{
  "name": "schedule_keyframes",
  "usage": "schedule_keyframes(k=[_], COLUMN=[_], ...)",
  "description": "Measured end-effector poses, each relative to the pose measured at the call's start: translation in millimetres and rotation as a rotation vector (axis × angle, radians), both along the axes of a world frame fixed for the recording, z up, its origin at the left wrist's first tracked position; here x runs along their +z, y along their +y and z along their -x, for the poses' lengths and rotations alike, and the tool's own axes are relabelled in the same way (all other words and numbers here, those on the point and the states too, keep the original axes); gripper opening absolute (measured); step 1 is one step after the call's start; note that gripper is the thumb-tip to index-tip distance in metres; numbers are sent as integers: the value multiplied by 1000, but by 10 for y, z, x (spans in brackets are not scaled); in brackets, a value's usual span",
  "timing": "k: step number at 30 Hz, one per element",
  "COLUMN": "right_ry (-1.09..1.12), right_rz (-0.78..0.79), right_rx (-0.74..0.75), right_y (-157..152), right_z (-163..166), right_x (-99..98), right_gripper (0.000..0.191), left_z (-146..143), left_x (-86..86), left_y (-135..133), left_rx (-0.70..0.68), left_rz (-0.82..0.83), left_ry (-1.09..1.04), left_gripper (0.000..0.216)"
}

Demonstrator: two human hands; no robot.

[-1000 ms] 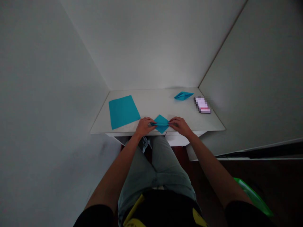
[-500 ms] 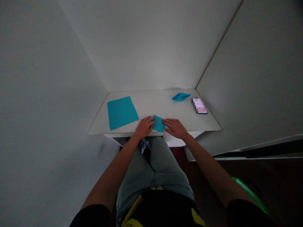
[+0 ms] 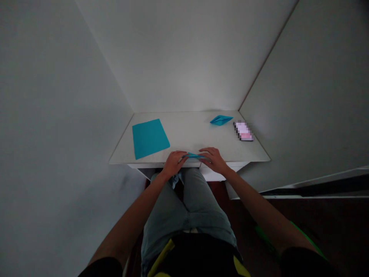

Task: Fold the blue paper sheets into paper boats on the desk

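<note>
Between my two hands, at the desk's front edge, a folded piece of blue paper (image 3: 193, 156) is held up nearly edge-on. My left hand (image 3: 173, 162) pinches its left end between thumb and fingers. At the other end my right hand (image 3: 213, 159) grips the paper the same way, its upper fingers raised a little. To the left lies a flat sheet of blue paper (image 3: 150, 138). A folded blue paper boat (image 3: 221, 120) rests at the back right of the desk, apart from both hands.
The white desk (image 3: 190, 130) fits between walls on three sides. A phone (image 3: 244, 131) with a blurred screen lies near its right edge. Below the desk's front is a white drawer (image 3: 211, 173). Something green (image 3: 305, 236) is on the dark floor at the lower right.
The folded blue paper lay flat under my fingers before; now it is lifted and tilted nearly edge-on, with both hands pinching its ends. The sheet, boat and phone stay in place.
</note>
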State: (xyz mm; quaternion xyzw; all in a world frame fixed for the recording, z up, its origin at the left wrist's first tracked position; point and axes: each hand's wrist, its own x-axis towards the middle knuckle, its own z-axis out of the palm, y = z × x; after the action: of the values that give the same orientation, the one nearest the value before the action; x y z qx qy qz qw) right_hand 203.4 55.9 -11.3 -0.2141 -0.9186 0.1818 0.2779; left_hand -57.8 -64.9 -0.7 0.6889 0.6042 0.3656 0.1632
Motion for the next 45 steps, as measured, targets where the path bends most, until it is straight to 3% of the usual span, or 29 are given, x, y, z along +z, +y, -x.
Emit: schedule_keyframes(k=[4,6,9,15,21,23,27,30,32,36,40,45], right_ry=[253,347,413,312,331,398,509,434,386,333,234,109], right_rz=[350,500,594,583,644,663,606,579,577,558,555,553], right_rx=[-76,-66,-56,-171,-169,-175,-172,-130,-119,-154,-130,-100], right_y=[179,288,393,371,360,357,319,274,252,244,255,253], right_z=[148,217,286,357,384,391,409,429,445,462,446,408], right_x=[156,173,95,-121,-145,-141,-118,-102,-100,-115,-126,-91], right_gripper=[35,41,37,27,27,33,42,43,44,39,30,45], left_z=[-2,25,54,-57,-99,-98,-188,-290,-321,-296,-283,-293], left_x=[165,188,125,-58,-110,-141,-188,-186,-175,-166,-153,-92], left_y=[256,383,494,535,602,623,668,690,688,646,583,535], left_rx=[128,121,56,22,-57,-58,86,243,273,193,124,15], left_rz=[11,36,125,162,282,267,200,139,79,43,118,195], left_ry=[-340,-474,-594,-566,-579,-562,-574,-578,-585,-573,-468,-353], left_gripper=[33,37,36,40,62,51,31,27,25,29,48,70])
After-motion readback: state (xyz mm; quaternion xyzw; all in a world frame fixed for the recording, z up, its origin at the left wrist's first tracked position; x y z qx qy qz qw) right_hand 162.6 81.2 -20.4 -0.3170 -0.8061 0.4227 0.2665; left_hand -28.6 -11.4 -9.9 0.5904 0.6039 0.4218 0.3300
